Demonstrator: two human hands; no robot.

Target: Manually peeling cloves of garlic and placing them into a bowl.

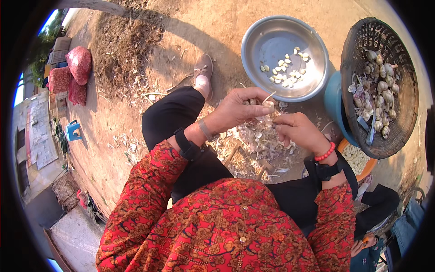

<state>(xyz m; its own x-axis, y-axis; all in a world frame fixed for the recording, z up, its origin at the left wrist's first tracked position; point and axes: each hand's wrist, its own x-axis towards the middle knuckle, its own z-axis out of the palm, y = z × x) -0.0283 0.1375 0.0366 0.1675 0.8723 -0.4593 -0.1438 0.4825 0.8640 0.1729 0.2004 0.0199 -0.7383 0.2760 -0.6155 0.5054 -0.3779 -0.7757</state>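
Note:
My left hand point(245, 105) is closed around a garlic bulb point(268, 104) with a thin dry stem, and more garlic shows under its fingers. Just below and to the right, my right hand point(295, 131) has thumb and forefinger drawn together beside the bulb. Something small and dark may be between those fingertips, too small to make out. Beyond my hands, a metal basin point(272, 42) holds several peeled garlic cloves point(285, 74). At the right, a woven basket point(401, 125) contains unpeeled garlic bulbs point(384, 90) and two blades or strips with a bluish look point(371, 131).
Garlic skins point(261, 139) litter the ground between my legs. The basket leans over a blue-green tub point(334, 102). Below it, an orange basin point(368, 170) is full of pale cloves. Red mesh sacks point(79, 64) and a blue stool point(72, 131) stand left. Another person's hands point(363, 243) show lower right.

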